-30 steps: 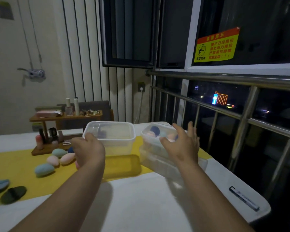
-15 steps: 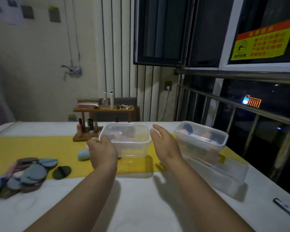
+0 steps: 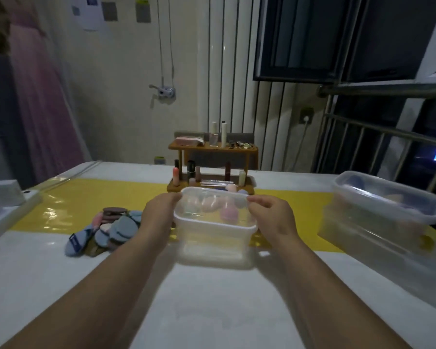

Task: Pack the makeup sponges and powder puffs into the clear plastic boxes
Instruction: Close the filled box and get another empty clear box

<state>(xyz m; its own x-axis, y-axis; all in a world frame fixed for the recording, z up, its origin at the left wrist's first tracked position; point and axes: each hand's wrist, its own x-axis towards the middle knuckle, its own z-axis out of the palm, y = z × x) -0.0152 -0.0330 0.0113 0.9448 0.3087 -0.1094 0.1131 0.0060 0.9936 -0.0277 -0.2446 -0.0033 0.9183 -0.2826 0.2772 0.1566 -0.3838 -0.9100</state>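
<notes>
Packing looks partly done. At the right, the top box (image 3: 388,200) of a stack already holds some sponges, blue and peach shapes showing through its wall. The puffs (image 3: 111,227) lie unpacked in a loose grey, blue and brown heap on the runner (image 3: 61,197), just left of the left hand (image 3: 159,217). That heap, and any loose sponges, seem to be what is left. The box (image 3: 214,233) in hand sits in the middle of the table (image 3: 212,311), on the near edge of the runner and in front of the rack (image 3: 212,182). It is clear, lidless and round-cornered, with a thick pale rim. Pink and pale sponges (image 3: 227,212) show through it, but whether they lie inside or on the runner behind it I cannot tell. Both hands grip it. The left is curled round its left side with fingertips up at the far rim corner, though blur hides how they lie. The right hand (image 3: 272,217) has its fingers bent and bunched, pinching the far right rim. My guess is the box is being placed for filling.
</notes>
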